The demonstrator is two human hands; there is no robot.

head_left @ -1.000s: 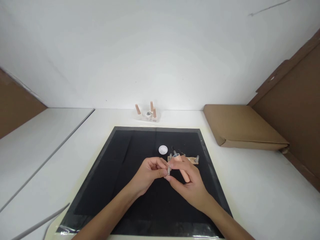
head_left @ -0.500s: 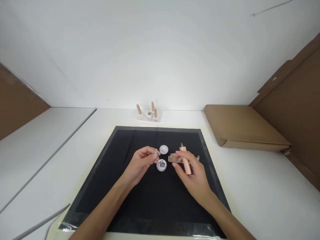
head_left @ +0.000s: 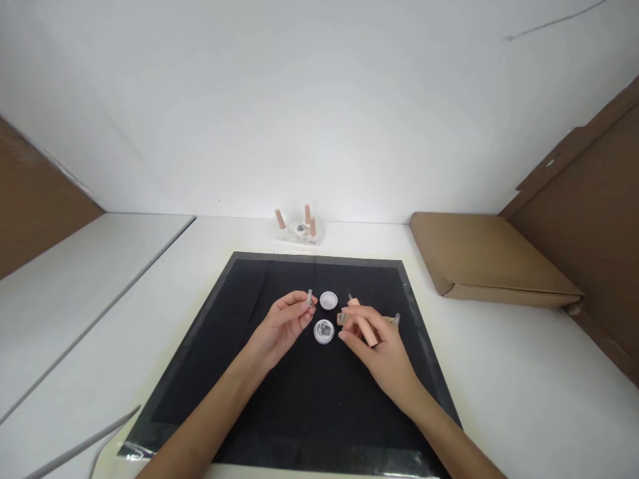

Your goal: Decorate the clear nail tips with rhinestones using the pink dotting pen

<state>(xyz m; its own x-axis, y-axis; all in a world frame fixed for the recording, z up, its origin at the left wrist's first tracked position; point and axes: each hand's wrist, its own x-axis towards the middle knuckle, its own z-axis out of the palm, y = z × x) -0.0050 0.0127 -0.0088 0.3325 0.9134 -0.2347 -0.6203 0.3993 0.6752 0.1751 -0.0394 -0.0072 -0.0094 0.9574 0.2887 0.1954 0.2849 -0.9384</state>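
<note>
Centrally, from left to right: bare left hand above a flat, matt black mat with a shinier clear border, thumb and forefinger pinching a small, greyish translucent piece, roughly upright at the frame's centre. Just right of those fingertips, a smooth, shallow white round lid; below it, near but apart, a round white jar with silvery-grey, flaky contents. Farther right, right hand curled round a smooth, peach-coloured pen-like tool, tilted, thin dark tip pointing to the upper left; thumb tip and forefinger tip apart from each other.

Hidden or unclear: lower end of the translucent piece, behind the left fingers; exact contact of the right fingers on the tool, cannot tell; middle of a tan strip, covered by the right hand, with a clear upright stub showing at its right end. Both forearms cut off at the bottom edge.

Around: brown cardboard panel at far left, cut by the edge; glossy white tabletop; at upper centre, clear tray with three peach-capped bottles; at right, flat brown cardboard box, well apart from both hands.
</note>
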